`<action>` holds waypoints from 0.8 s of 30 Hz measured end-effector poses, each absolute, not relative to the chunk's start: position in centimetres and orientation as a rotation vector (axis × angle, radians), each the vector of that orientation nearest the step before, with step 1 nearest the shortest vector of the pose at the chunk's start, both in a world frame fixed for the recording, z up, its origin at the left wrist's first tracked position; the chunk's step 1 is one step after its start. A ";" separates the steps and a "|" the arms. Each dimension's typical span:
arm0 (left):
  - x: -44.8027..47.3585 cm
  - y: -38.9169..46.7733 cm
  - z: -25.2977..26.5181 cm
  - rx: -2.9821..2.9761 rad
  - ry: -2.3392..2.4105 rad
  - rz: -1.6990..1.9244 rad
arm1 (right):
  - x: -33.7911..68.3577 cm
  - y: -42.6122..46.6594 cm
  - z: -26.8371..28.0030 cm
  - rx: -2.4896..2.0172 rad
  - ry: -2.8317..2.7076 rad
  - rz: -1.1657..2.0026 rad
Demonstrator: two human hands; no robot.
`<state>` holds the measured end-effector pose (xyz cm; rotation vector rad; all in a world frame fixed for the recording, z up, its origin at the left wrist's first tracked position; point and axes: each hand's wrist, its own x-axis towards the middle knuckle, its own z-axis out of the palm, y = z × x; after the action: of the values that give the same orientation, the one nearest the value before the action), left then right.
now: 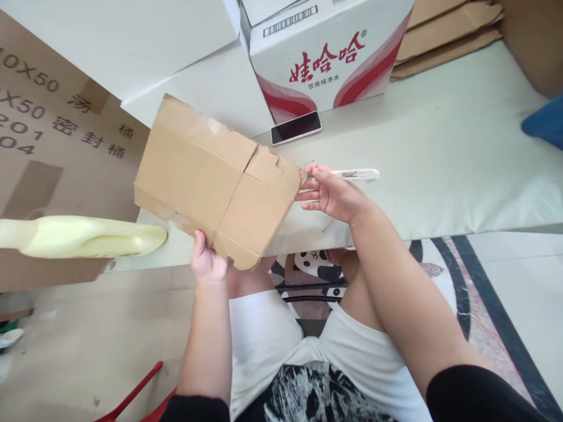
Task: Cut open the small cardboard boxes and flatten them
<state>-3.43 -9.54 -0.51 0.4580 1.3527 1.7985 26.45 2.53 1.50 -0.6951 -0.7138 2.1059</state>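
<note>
Cardboard [193,170], brown, creased and ragged-edged, tilts to the near left of the phone [297,128]; the left hand [209,259] pinches its near edge, the right hand [335,192] is at its corner, whether gripping I can't tell.

The left hand [208,258] grips cardboard [206,176] by its lower edge, the right hand [331,192] at its right end.

A smartphone [296,128] lies screen up on the pale-covered table [444,176], just before a white drinking-water carton [328,67] with red lettering. At left, a pale yellow plastic object [88,237] shows against a large brown carton [65,149] printed with dark characters; a blue object [545,124] sits at the right edge.
</note>
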 end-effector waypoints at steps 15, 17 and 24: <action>-1.3 -8.7 0.0 0.452 1.318 1.676 | 23.0 1.8 0.2 -0.893 -0.998 1.919; -1.8 -9.3 0.6 0.480 1.328 1.665 | 22.5 1.9 -0.2 -0.956 -0.955 1.890; -2.5 -10.5 2.0 0.531 1.352 1.666 | 21.3 2.2 -0.9 -0.945 -0.790 1.902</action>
<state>-2.53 -10.49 2.01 0.5309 1.3525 1.6657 21.33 2.19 -0.91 -0.9455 -0.7895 1.9024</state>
